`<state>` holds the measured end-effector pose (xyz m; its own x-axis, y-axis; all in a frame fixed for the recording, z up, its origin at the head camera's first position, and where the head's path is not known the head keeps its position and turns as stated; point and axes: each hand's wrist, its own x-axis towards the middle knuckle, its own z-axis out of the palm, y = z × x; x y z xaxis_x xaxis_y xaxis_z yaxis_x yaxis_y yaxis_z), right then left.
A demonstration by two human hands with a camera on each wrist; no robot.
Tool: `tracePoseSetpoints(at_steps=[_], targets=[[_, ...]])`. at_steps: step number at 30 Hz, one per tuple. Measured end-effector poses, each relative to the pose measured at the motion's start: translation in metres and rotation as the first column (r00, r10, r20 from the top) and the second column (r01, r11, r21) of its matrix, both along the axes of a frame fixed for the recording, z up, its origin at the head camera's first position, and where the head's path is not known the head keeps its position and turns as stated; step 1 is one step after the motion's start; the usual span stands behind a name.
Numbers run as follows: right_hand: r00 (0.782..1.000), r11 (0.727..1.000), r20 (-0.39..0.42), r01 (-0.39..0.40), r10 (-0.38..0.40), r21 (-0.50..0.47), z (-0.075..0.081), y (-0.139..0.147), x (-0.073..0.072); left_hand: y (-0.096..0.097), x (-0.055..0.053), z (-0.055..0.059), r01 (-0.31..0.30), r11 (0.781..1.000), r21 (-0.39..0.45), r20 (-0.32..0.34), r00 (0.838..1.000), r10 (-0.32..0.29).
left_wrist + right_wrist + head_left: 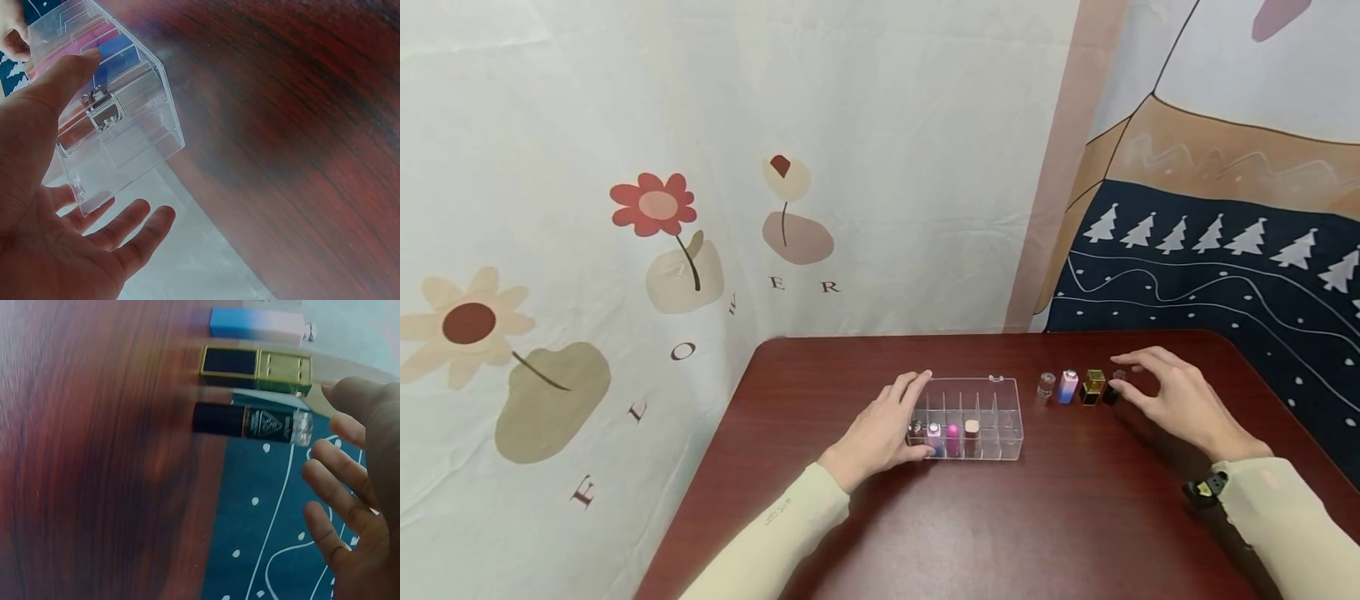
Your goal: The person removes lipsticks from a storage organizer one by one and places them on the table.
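Resting spread-fingered against the clear organizer box, the left hand touches it; beside that box, the right hand hovers spread by the black lipstick.

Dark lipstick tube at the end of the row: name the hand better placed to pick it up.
Right. The right hand hovers open, fingertips beside the dark lipstick tube. The left hand rests against the clear organizer box, farther from it.

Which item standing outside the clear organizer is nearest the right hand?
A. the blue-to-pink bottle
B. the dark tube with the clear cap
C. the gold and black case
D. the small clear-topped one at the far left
B: the right hand reaches with open fingers beside the dark tube, the end of the row farthest from the clear organizer.
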<state>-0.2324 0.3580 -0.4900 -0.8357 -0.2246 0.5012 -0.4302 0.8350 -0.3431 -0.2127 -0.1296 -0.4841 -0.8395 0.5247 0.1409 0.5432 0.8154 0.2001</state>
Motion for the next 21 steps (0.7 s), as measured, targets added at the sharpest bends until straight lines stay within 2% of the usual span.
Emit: tracePoseSetpoints(at_steps=[6,12,21], targets=[[0.997,0.999,-0.062,-0.048,0.047,-0.013,0.006,-0.014,0.005,0.001,0.000,0.001,-0.002,1.000,0.002,-0.002,1.000,0.002],[0.989,0.995,-0.118,-0.090,0.093,0.035,0.011,-0.032,0.013,0.003,-0.001,0.001,-0.004,1.000,-0.009,0.008,1.000,0.005],[0.976,0.981,-0.110,-0.182,0.189,0.072,0.019,-0.063,0.019,0.005,-0.001,0.001,-0.021,0.999,-0.034,-0.010,1.000,0.021]])
